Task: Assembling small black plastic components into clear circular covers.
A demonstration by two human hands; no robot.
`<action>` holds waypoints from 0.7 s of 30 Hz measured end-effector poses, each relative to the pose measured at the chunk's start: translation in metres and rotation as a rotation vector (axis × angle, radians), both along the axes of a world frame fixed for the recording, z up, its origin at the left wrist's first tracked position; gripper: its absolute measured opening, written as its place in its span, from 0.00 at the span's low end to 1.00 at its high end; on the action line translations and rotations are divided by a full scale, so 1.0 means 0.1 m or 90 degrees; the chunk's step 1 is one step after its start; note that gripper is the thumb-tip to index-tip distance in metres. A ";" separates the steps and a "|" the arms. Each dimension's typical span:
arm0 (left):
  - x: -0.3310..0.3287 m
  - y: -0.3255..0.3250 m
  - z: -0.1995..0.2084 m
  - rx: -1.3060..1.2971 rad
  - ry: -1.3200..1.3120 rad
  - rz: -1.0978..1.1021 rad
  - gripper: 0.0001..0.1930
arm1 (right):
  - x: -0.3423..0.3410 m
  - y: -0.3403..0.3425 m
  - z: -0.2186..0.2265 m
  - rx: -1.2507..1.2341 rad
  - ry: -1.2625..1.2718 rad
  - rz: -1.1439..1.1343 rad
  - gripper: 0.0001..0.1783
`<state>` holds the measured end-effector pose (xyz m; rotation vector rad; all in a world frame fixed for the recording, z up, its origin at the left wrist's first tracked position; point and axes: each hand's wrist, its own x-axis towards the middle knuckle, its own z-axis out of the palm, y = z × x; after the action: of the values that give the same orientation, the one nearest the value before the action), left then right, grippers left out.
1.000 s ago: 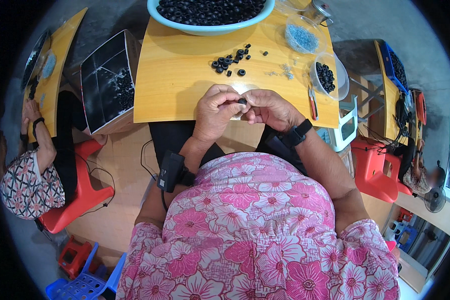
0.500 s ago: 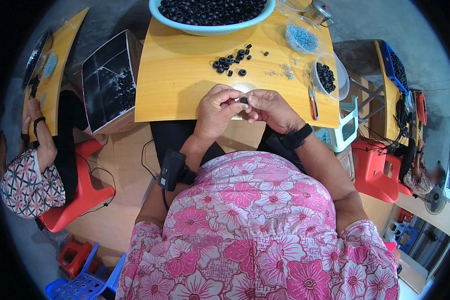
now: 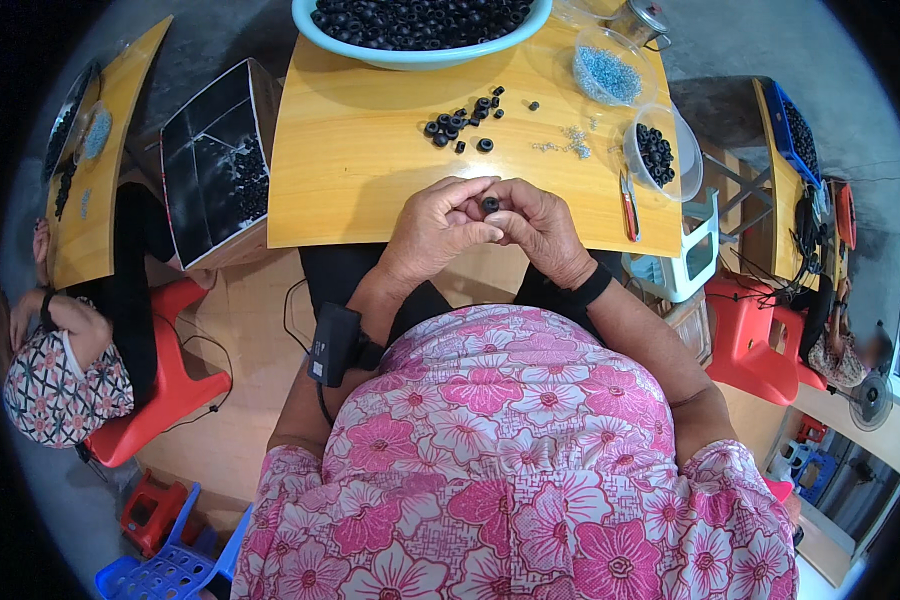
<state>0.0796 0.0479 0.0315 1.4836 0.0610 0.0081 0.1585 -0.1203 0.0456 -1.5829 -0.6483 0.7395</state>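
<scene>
Head view: black pieces (image 3: 457,123) dot table (image 3: 345,170) between stools (image 3: 748,345)

Black piece (image 3: 490,204) partly hidden, light-blue basin (image 3: 420,60) cut off by top edge

A solid-black, small round piece with a hole (image 3: 490,205) shows between the fingers, above a golden-yellow, wood-grained counter (image 3: 350,190). The wide round plastic basin (image 3: 420,60) is pale aqua, its heaped ring-like pieces (image 3: 410,24) all black. Tiny shiny bits (image 3: 610,78) in a clear round tub look silvery blue; the slim hand tool (image 3: 630,215) has red-and-black handles. Large pink and white blossoms with darker pink outlines cover the fabric shirt (image 3: 510,430). A co-worker's sleeve (image 3: 68,388) carries a black, white and salmon lattice; the moulded plastic stool (image 3: 745,340) is bright red.
</scene>
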 end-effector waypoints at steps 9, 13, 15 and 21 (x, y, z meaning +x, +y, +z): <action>0.01 0.01 -0.03 0.007 0.011 -0.012 0.27 | -0.04 -0.02 -0.02 -0.010 -0.047 -0.016 0.13; 0.01 0.00 -0.05 0.011 0.020 -0.003 0.26 | -0.05 0.00 -0.02 -0.017 -0.034 -0.023 0.12; 0.01 -0.01 -0.05 0.004 0.018 0.003 0.25 | -0.05 0.00 -0.03 -0.016 -0.036 -0.025 0.12; 0.03 -0.01 0.01 0.026 0.017 -0.003 0.24 | -0.04 0.00 -0.10 0.026 0.018 -0.046 0.11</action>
<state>0.0828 0.0468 0.0323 1.5244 0.0799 -0.0140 0.1541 -0.1207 0.0356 -1.5477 -0.5790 0.6899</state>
